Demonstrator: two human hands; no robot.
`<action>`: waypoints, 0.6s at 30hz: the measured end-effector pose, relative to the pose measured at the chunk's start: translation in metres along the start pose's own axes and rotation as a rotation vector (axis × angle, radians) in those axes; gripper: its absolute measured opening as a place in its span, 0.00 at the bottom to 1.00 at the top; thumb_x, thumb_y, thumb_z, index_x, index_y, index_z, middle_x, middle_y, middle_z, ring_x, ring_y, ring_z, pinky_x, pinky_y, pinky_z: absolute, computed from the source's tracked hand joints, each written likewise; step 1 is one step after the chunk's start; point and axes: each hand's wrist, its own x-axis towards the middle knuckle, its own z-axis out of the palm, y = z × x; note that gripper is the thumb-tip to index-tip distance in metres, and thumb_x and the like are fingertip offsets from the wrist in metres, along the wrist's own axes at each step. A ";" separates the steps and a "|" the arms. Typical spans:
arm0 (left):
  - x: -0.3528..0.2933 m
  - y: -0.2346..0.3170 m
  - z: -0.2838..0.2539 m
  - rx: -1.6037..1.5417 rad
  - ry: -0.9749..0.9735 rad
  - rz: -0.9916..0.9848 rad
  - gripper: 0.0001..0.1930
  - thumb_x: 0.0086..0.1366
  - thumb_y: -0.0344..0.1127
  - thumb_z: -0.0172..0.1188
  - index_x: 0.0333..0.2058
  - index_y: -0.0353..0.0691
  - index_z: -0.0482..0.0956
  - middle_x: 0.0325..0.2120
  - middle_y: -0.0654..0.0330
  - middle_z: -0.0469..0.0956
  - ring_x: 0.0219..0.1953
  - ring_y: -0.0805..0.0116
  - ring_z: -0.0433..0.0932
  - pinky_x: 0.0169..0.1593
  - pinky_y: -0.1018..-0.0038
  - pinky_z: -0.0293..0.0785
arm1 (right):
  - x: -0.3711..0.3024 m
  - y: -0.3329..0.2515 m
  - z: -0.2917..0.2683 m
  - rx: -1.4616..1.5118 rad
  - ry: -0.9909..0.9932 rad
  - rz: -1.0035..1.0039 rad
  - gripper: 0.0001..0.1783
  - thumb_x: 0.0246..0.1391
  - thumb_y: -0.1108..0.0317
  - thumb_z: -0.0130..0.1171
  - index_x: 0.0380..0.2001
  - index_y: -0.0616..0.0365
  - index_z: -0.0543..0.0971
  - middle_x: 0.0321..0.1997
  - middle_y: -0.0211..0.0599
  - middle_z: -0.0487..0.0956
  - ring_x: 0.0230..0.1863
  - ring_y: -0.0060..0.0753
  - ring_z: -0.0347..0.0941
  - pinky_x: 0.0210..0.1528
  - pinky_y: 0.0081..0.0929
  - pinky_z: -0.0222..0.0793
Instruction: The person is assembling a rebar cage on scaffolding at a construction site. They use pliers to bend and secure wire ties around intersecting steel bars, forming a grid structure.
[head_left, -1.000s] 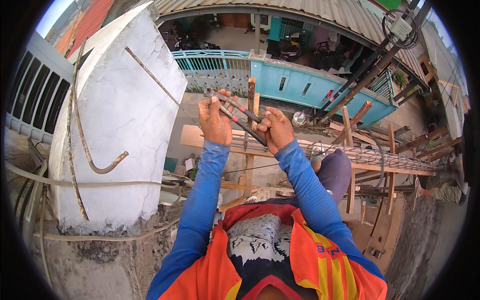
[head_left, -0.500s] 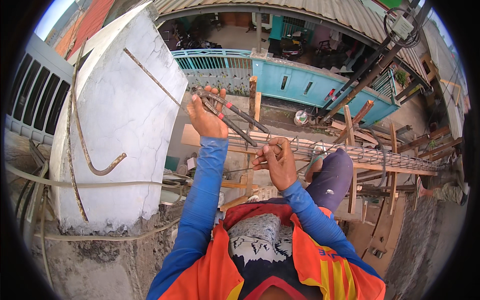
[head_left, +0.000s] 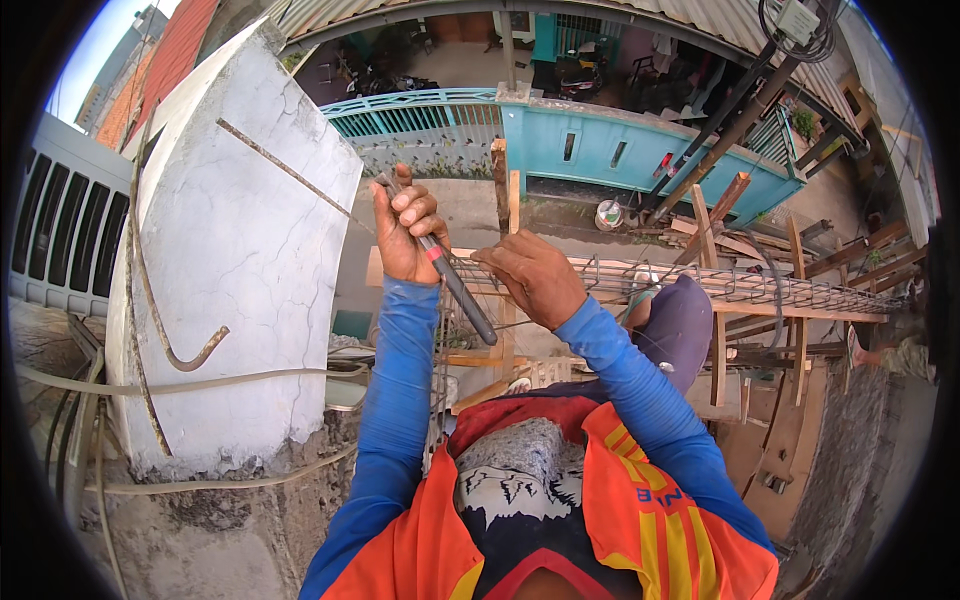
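In my left hand (head_left: 408,228), raised beside the white wall, is a pair of pincers (head_left: 462,292) with dark handles and red bands. The handles point down toward me, lying nearly together; the fingers cover most of the head. My right hand (head_left: 537,276) is just to the right, back upward, its fingers bent and pressed together near the end of a rebar cage (head_left: 745,290). What those fingertips pinch is hidden. The cage, of thin rods and stirrups, runs off to the right along a wooden plank (head_left: 840,316).
A cracked white wall (head_left: 245,250) stands at left, with bent rusty rebar (head_left: 150,270) and a pale hose (head_left: 230,378) across it. Wooden posts (head_left: 718,360) rise around the cage. Beyond are a turquoise fence (head_left: 600,150) and a bucket (head_left: 608,214). Another person's leg (head_left: 880,356) shows far right.
The pincers' handles have swung downward and come closer together in my left hand. My right hand has moved up and turned back upward, closer to the left hand.
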 end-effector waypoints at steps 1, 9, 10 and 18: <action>-0.001 -0.001 0.003 0.022 -0.040 -0.015 0.21 0.74 0.51 0.45 0.49 0.39 0.71 0.29 0.64 0.72 0.30 0.75 0.73 0.33 0.79 0.77 | 0.000 0.002 -0.001 -0.042 0.023 -0.041 0.09 0.54 0.74 0.59 0.39 0.57 0.79 0.33 0.38 0.74 0.36 0.44 0.71 0.41 0.38 0.70; 0.006 -0.018 0.007 0.225 -0.135 0.081 0.23 0.73 0.58 0.43 0.36 0.45 0.76 0.22 0.69 0.73 0.44 0.64 0.72 0.70 0.50 0.49 | -0.004 0.003 -0.015 0.116 -0.082 0.191 0.10 0.53 0.72 0.61 0.39 0.57 0.79 0.35 0.39 0.76 0.38 0.45 0.72 0.43 0.39 0.69; 0.007 -0.018 0.007 0.262 -0.148 0.096 0.23 0.73 0.59 0.42 0.34 0.46 0.76 0.22 0.69 0.73 0.46 0.63 0.71 0.72 0.47 0.42 | 0.002 0.001 -0.021 0.277 -0.163 0.273 0.10 0.52 0.72 0.62 0.39 0.58 0.79 0.36 0.41 0.77 0.40 0.46 0.73 0.44 0.39 0.70; 0.007 -0.024 0.008 0.395 -0.065 0.106 0.24 0.71 0.62 0.42 0.29 0.50 0.74 0.24 0.72 0.68 0.47 0.64 0.67 0.71 0.45 0.44 | 0.034 -0.015 -0.005 0.155 0.015 -0.054 0.11 0.58 0.67 0.61 0.43 0.58 0.77 0.40 0.40 0.78 0.42 0.44 0.76 0.46 0.36 0.72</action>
